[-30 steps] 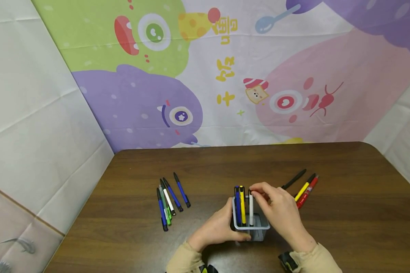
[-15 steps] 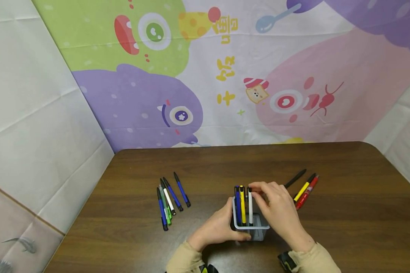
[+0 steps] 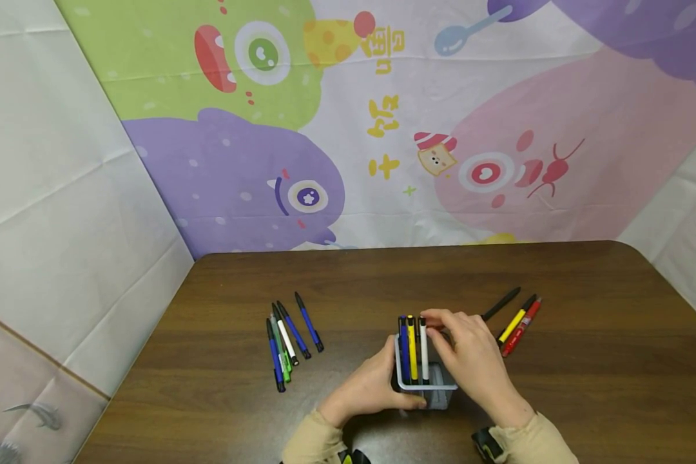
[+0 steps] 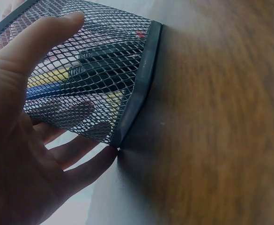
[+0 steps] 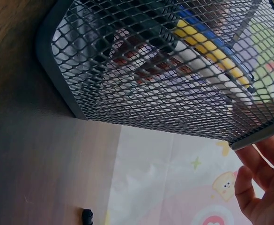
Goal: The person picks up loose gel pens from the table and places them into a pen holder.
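A square metal-mesh pen holder (image 3: 437,388) stands on the table near its front. My left hand (image 3: 367,385) grips its left side, thumb across the front, and the left wrist view shows the fingers curving round the mesh (image 4: 106,54). Inside, a blue pen (image 3: 405,354), a yellow pen (image 3: 412,354) and a white pen (image 3: 424,354) lean upright side by side along the left. With thumb and index finger my right hand (image 3: 474,351) pinches the white pen's black top. In the right wrist view, that hand (image 5: 270,190) is at the holder's rim.
Several blue pens (image 3: 275,357), a white pen (image 3: 287,341) and green pens (image 3: 284,364) lie to the left. On the right are a black pen (image 3: 503,301), a yellow pen (image 3: 513,327) and a red pen (image 3: 522,327). A printed cloth (image 3: 383,212) hangs behind the table.
The white pen's top has shifted slightly left toward the yellow pen, along with my right fingertips. My left hand and the holder have stayed in place.
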Tool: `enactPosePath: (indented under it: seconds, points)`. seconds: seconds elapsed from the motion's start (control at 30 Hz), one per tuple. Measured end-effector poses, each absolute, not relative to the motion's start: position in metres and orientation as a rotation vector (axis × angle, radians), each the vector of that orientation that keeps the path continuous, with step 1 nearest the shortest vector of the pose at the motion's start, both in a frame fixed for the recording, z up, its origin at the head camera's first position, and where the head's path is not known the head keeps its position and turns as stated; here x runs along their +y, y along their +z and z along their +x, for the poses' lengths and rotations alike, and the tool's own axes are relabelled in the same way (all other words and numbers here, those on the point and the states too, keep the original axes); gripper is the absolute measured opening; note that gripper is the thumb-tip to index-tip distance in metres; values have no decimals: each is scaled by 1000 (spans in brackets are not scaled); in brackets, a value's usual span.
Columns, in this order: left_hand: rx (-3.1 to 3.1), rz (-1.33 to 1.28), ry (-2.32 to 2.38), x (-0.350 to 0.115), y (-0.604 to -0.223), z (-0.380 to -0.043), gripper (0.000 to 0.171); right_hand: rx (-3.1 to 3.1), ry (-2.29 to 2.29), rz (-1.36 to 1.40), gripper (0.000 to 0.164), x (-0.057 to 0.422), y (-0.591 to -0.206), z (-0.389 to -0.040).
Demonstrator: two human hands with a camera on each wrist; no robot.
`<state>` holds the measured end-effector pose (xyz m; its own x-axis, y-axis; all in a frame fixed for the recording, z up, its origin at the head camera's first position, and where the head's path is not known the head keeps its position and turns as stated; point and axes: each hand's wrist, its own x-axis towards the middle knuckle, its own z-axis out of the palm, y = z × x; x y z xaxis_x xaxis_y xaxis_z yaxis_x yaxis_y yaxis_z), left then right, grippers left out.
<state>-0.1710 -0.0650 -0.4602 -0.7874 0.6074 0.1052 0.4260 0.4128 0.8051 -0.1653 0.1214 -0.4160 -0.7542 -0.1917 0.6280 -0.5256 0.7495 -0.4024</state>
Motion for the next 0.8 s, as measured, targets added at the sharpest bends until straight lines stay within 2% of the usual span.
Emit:
enactPosePath:
  seconds: [0.8]
  points:
    - [2453, 939, 1319, -65, -460, -172, 88, -2385, 764, 553, 27, 122, -416, -166]
